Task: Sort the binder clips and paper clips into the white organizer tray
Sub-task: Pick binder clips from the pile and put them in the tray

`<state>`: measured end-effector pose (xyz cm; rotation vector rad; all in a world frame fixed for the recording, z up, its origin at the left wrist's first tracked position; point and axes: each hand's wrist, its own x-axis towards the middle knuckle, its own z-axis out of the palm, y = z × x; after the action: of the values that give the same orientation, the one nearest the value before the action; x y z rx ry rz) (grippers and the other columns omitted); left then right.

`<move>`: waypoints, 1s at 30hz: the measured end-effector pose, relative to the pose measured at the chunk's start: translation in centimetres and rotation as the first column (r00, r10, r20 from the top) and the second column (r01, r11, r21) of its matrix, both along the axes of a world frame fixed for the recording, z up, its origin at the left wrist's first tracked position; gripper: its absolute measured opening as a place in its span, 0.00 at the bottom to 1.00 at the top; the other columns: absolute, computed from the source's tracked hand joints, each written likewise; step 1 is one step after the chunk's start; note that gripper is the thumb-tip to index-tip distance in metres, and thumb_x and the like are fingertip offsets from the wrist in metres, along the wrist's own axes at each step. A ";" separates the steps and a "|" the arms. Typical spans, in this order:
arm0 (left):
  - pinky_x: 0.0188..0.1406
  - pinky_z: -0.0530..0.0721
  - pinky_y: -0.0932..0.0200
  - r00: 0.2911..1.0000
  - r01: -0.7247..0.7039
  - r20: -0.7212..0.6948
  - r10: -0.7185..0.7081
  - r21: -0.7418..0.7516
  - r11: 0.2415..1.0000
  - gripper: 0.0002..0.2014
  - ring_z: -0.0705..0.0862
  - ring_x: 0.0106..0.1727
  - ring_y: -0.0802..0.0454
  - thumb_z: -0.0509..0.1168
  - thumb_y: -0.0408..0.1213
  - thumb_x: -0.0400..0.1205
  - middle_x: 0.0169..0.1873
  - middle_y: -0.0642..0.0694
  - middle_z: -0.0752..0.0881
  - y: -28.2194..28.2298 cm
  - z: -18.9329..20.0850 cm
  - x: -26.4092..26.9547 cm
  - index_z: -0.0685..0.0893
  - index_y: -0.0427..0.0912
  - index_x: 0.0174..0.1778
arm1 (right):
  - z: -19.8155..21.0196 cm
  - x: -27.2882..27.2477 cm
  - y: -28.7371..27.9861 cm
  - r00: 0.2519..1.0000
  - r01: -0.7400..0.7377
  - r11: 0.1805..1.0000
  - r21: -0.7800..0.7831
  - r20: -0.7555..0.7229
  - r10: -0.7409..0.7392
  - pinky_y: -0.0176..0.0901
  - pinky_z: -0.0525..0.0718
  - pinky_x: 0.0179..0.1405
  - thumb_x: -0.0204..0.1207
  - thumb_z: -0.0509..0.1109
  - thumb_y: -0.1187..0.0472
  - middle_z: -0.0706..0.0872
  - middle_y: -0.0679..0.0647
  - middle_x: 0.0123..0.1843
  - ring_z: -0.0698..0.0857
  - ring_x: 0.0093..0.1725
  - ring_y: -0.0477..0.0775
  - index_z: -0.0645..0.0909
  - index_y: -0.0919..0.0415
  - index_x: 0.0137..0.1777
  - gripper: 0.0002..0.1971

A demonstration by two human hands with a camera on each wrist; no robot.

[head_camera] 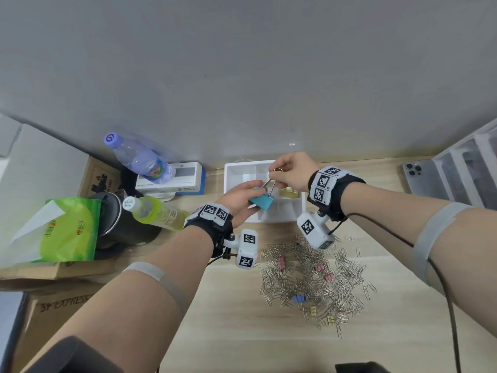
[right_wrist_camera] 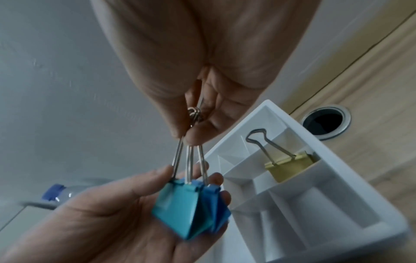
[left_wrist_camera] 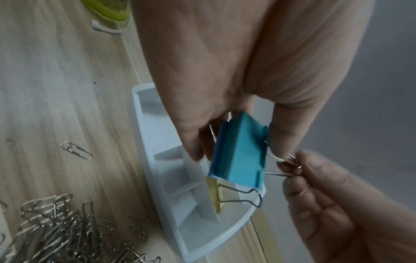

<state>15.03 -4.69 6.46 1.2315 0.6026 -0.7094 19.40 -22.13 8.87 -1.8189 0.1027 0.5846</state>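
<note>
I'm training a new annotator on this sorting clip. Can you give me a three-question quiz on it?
1. True or false: the yellow clip already lies in the tray.
2. What does the right hand pinch? A) a bottle cap B) the blue clips' wire handles C) a phone
3. Fill in: the blue clips rest in the ___ hand.

Key: 1 true; 2 B; 3 left.
</note>
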 end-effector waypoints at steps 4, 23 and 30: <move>0.66 0.78 0.56 0.987 0.087 0.101 -0.129 0.341 0.936 0.22 0.82 0.62 0.50 0.67 0.26 0.79 0.65 0.43 0.83 0.1 -0.4 0.3 0.78 0.45 0.70 | -0.4 0.7 0.3 0.991 -0.068 0.990 -0.124 0.102 0.081 0.46 0.91 0.46 0.74 0.77 0.66 0.90 0.57 0.41 0.91 0.41 0.59 0.85 0.52 0.40 0.07; 0.34 0.83 0.58 0.828 0.184 0.113 -0.550 0.871 0.456 0.11 0.84 0.33 0.49 0.66 0.37 0.72 0.25 0.51 0.83 -0.6 -4.4 2.3 0.77 0.53 0.48 | -2.3 1.5 1.6 0.789 -0.348 0.779 -0.521 0.286 0.544 0.46 0.80 0.58 0.80 0.68 0.64 0.88 0.53 0.54 0.83 0.54 0.55 0.88 0.57 0.55 0.09; 0.30 0.81 0.58 0.832 0.195 0.075 -0.550 0.888 0.416 0.16 0.85 0.33 0.49 0.67 0.39 0.73 0.30 0.48 0.84 -0.9 -4.9 2.3 0.73 0.51 0.55 | -3.4 1.4 2.2 0.761 -0.404 0.725 -0.558 0.234 0.605 0.42 0.77 0.54 0.79 0.67 0.65 0.89 0.52 0.53 0.82 0.53 0.53 0.89 0.55 0.56 0.12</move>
<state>17.35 -5.60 1.54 2.4741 0.3334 -0.5099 20.79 -19.92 5.48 -2.4465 -0.6289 0.5840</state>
